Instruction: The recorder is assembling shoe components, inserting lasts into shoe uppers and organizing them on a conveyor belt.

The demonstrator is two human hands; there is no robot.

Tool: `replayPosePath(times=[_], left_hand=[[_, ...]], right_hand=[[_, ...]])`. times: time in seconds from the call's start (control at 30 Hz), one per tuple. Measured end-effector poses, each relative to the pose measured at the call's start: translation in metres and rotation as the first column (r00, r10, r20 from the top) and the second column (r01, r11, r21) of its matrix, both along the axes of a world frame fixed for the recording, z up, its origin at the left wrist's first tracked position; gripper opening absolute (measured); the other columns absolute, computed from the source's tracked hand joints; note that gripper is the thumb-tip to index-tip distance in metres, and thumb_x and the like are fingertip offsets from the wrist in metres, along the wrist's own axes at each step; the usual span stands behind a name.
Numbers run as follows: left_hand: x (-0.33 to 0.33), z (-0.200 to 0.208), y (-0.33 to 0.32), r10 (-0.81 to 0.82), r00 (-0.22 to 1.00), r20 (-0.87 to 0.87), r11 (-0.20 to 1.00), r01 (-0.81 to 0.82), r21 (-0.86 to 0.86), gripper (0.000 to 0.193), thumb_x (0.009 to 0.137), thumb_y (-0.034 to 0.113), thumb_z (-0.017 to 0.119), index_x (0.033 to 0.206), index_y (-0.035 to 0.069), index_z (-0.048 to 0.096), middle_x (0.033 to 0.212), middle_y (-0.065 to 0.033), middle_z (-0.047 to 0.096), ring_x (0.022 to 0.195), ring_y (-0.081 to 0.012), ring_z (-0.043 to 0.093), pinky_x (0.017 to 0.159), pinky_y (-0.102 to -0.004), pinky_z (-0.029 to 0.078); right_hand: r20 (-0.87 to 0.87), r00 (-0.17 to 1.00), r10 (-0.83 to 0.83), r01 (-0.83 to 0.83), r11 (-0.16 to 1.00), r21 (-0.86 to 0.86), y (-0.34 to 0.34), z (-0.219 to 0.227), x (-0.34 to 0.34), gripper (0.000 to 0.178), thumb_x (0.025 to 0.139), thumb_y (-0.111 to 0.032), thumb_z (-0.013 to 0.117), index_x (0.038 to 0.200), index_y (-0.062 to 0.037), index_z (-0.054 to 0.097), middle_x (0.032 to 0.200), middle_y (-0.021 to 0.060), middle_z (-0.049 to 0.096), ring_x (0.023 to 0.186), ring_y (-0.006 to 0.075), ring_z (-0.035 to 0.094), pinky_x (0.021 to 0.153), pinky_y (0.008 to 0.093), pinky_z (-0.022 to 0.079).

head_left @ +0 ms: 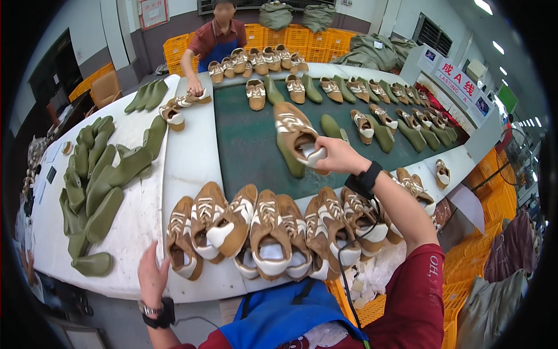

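A brown and white sneaker hangs over the green conveyor belt, gripped at its heel collar by my right hand. Below it, a green shoe last lies partly hidden on the belt. Down at the lower left, my left hand is empty with its fingers stretched out, beside the near white ledge. Closest to that hand stands a brown sneaker, the leftmost of a crowded row of sneakers along the ledge in front of me.
Green lasts are heaped on the white table at left. Sneakers and lasts fill rows on the belt's far and right parts. Across the belt a co-worker touches a sneaker. Yellow crates stand behind; others stand at right.
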State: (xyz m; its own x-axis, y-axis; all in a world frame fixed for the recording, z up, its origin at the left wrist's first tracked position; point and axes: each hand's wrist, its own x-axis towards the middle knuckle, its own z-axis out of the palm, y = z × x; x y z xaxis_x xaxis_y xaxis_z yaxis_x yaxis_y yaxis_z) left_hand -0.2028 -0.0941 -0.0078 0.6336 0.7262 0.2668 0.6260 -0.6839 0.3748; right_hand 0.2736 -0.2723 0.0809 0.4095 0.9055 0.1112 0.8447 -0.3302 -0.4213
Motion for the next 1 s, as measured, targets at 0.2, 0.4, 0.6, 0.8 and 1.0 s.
replayPosePath(times=[0.2,0.4,0.6,0.8,1.0], left_hand=[[-0.009,-0.049,-0.013,0.187,0.982,0.021,0.91,-0.165,-0.38,0.058,0.078,0.015,0.061,0.127,-0.002,0.035,0.118,-0.025,0.048,0.107,-0.035,0.049,0.088,-0.0369,0.042],[0.007,-0.048,-0.016,0.217,0.968,0.125,0.744,-0.081,-0.663,0.067,0.076,0.015,0.063,0.133,0.002,0.029,0.116,-0.0242,0.049,0.101,-0.0307,0.053,0.087,-0.0345,0.042],[-0.01,-0.088,-0.004,0.155,0.974,0.164,0.84,-0.042,-0.541,0.034,0.065,0.016,0.073,0.09,0.0,0.057,0.085,-0.0116,0.06,0.08,-0.0213,0.057,0.071,-0.0314,0.046],[0.003,-0.043,0.001,0.302,0.858,0.415,0.893,-0.102,-0.439,0.029,0.069,0.016,0.07,0.088,0.001,0.054,0.074,-0.011,0.061,0.065,-0.0178,0.056,0.06,-0.029,0.046],[0.017,0.0,-0.018,0.289,0.784,0.549,0.955,-0.199,-0.218,0.031,0.068,0.01,0.073,0.088,0.002,0.051,0.076,-0.0079,0.06,0.071,-0.0132,0.058,0.062,-0.0257,0.048]], right_hand=[[0.098,0.892,-0.441,0.43,0.896,0.109,0.034,-0.061,0.13,0.052,0.069,-0.016,0.062,0.118,-0.0122,0.046,0.118,0.0195,0.046,0.102,0.0352,0.052,0.087,0.0392,0.043],[0.06,0.95,-0.306,0.295,0.944,0.146,0.039,-0.028,0.118,0.03,0.074,-0.016,0.058,0.102,-0.0065,0.061,0.086,0.0136,0.064,0.085,0.0298,0.06,0.076,0.0383,0.047],[0.097,0.994,-0.04,0.033,0.997,0.072,0.036,-0.004,0.05,0.027,0.073,-0.015,0.057,0.098,-0.0052,0.062,0.081,0.0132,0.064,0.077,0.0289,0.061,0.071,0.0375,0.048],[0.059,0.925,0.375,-0.368,0.923,-0.112,0.052,0.022,-0.066,0.026,0.074,-0.009,0.056,0.099,-0.002,0.059,0.074,0.0112,0.063,0.065,0.0223,0.061,0.061,0.0298,0.048],[0.049,0.617,0.786,-0.786,0.618,-0.003,0.109,0.005,-0.207,0.029,0.076,-0.015,0.057,0.104,-0.0065,0.059,0.078,0.0144,0.063,0.07,0.0295,0.061,0.063,0.0373,0.048]])
